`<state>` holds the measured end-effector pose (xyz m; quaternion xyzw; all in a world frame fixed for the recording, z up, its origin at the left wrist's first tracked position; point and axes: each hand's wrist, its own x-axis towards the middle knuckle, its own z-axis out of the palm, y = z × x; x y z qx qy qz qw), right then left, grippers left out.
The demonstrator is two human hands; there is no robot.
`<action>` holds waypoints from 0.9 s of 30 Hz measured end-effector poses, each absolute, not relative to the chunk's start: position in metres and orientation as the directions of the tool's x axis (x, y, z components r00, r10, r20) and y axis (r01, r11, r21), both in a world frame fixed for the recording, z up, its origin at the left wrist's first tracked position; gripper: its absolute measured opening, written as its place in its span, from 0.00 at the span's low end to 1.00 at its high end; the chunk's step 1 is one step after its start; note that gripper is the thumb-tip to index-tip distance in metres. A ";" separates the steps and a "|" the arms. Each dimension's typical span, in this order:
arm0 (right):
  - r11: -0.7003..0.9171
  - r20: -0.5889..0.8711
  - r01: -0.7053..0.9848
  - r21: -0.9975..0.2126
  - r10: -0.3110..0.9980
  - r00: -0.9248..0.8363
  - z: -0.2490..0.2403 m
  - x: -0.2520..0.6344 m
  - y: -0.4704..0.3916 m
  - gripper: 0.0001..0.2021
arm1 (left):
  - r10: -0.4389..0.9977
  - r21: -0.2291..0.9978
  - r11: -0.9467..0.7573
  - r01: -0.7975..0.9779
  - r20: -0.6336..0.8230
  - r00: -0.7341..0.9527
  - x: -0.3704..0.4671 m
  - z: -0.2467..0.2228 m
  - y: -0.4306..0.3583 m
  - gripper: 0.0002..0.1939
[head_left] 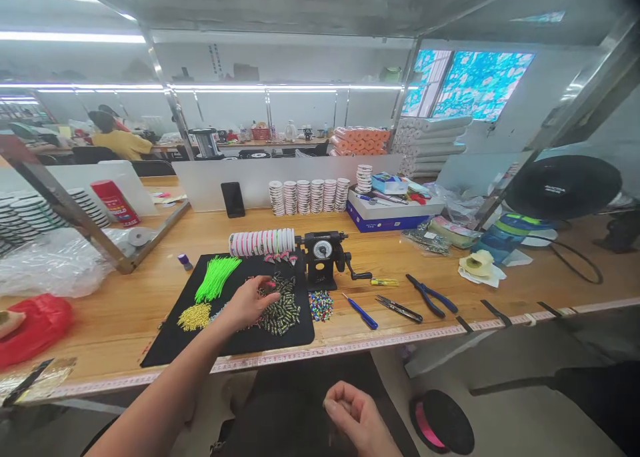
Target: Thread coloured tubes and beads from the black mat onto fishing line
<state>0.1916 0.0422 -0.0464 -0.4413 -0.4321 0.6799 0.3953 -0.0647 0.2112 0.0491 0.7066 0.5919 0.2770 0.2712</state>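
Note:
My left hand (250,303) reaches over the black mat (165,343), its thumb and fingers apart at a pile of small dark, brass-toned metal parts (285,310). A small red bit shows by its fingertips. Around it on the mat lie a bundle of bright green strips (217,275) and a heap of small gold pieces (195,317). Low in front of the bench, my right hand (363,420) has its thumb and fingers pressed together in a pinch. What it holds, if anything, is too small to make out.
A hand-cranked winder (323,260) carries a row of white spools (263,242). To its right lie colourful beads (321,305), a blue screwdriver (360,311), tweezers (399,308) and pliers (433,297). A phone (233,199) leans at the back. Below stands a black reel (443,422).

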 end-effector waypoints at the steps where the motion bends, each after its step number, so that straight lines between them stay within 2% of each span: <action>1: -0.315 -0.258 -0.137 -0.939 0.909 -0.326 -0.045 0.193 0.042 0.30 | 0.985 0.689 -0.170 0.705 0.091 0.148 -0.067 0.051 0.215 0.19; 4: -0.336 -0.253 -0.174 -0.926 0.891 -0.376 -0.045 0.199 0.039 0.29 | 0.980 0.621 -0.198 0.758 0.118 0.159 -0.090 0.062 0.212 0.15; 8: -0.375 -0.250 -0.288 -0.881 0.887 -0.389 -0.048 0.197 0.039 0.28 | 0.974 0.510 -0.221 0.831 0.079 0.210 -0.129 0.069 0.183 0.10; 14: -0.380 -0.234 -0.264 -0.887 0.861 -0.452 -0.043 0.183 0.039 0.26 | 0.962 0.387 -0.274 0.880 0.091 0.259 -0.145 0.045 0.138 0.10; 20: -0.364 -0.229 -0.232 -0.902 0.859 -0.457 -0.034 0.183 0.037 0.28 | 0.966 0.346 -0.251 0.904 0.149 0.211 -0.150 0.019 0.126 0.08; 27: -0.367 -0.250 -0.202 -0.908 0.862 -0.442 -0.029 0.185 0.036 0.29 | 0.955 0.354 -0.230 0.906 0.261 0.141 -0.152 -0.002 0.127 0.09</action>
